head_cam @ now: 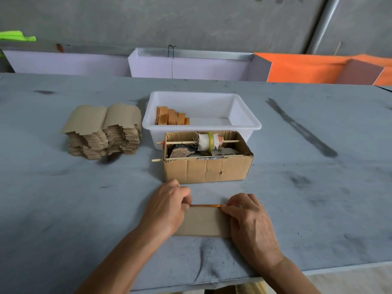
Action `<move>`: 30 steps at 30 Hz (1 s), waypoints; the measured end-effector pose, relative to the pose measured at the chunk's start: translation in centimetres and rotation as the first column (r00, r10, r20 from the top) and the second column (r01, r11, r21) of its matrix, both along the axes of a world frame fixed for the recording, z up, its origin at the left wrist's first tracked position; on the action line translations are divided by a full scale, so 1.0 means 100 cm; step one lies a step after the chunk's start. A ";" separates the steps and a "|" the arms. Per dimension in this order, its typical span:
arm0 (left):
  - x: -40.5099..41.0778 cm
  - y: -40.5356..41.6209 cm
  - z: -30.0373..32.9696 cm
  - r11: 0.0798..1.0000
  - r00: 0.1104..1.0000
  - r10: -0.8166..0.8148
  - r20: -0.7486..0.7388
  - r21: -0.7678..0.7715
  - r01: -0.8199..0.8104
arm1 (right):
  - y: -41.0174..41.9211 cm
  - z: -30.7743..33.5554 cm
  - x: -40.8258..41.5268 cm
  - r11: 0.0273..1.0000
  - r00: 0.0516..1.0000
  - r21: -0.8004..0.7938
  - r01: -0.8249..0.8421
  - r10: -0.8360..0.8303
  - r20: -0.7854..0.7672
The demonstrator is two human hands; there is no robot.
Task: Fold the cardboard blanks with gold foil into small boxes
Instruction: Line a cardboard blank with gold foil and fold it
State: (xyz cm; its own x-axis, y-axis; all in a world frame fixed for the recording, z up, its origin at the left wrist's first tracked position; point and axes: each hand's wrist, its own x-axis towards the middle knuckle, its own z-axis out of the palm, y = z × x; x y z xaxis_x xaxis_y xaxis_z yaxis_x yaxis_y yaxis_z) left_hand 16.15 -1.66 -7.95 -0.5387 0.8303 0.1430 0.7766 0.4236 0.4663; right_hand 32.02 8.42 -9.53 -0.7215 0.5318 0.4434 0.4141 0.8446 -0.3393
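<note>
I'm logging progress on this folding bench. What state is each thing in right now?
Cardboard blank: flat on the table, far edge being folded, gold strip showing.
Left hand: pinching the blank's far left corner.
Right hand: pressing the far right corner.
Stack of blanks: unfolded, piled high.
White tub: open, a few folded pieces inside.
Cardboard box: open, spool on a stick across it.

At twelve o'clock, just beyond my left hand [167, 205] and right hand [250, 219], the open cardboard box [206, 168] blocks any straight reach forward, two sticks [197, 142] lying across its top. Directly behind it sits the white tub [246, 115], touching or nearly so. At ten o'clock the stack of blanks [104, 132] stands well apart. The worktop [318, 187] lies bare from one to three o'clock, and from seven to nine.
</note>
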 end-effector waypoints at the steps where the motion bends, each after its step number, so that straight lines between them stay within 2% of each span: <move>1: -0.001 0.000 0.001 1.000 1.000 0.000 0.018 -0.018 0.000 | 0.001 -0.001 0.000 0.999 1.000 -0.037 -0.007 0.006 -0.022; 5: -0.003 0.001 0.004 0.998 0.999 -0.034 0.022 -0.045 0.035 | 0.008 0.000 -0.002 0.974 0.997 -0.226 -0.016 -0.002 -0.082; 8: 0.000 -0.002 0.002 0.997 0.997 -0.072 -0.010 -0.029 0.072 | 0.014 0.007 -0.009 0.958 0.999 -0.284 -0.033 0.024 -0.034; 12: -0.001 -0.009 0.001 0.995 0.995 -0.097 0.004 0.004 0.097 | 0.014 0.014 -0.025 0.952 0.993 -0.297 -0.066 0.093 0.077; 15: -0.003 -0.010 0.001 0.995 0.995 -0.097 0.020 0.007 0.097 | 0.013 0.018 -0.033 0.958 0.963 -0.272 -0.090 0.154 0.223; 18: -0.003 -0.009 0.001 0.995 0.995 -0.100 0.018 0.008 0.099 | 0.016 0.024 -0.034 0.955 0.932 -0.275 -0.113 0.198 0.303; 24: -0.002 -0.012 0.000 0.994 0.994 -0.106 0.027 0.036 0.106 | 0.012 0.028 -0.035 0.960 0.897 -0.238 -0.145 0.229 0.378; 30: -0.001 -0.011 0.003 0.983 0.983 -0.184 -0.031 -0.012 0.183 | 0.010 0.022 -0.031 0.968 0.909 -0.201 -0.153 0.218 0.355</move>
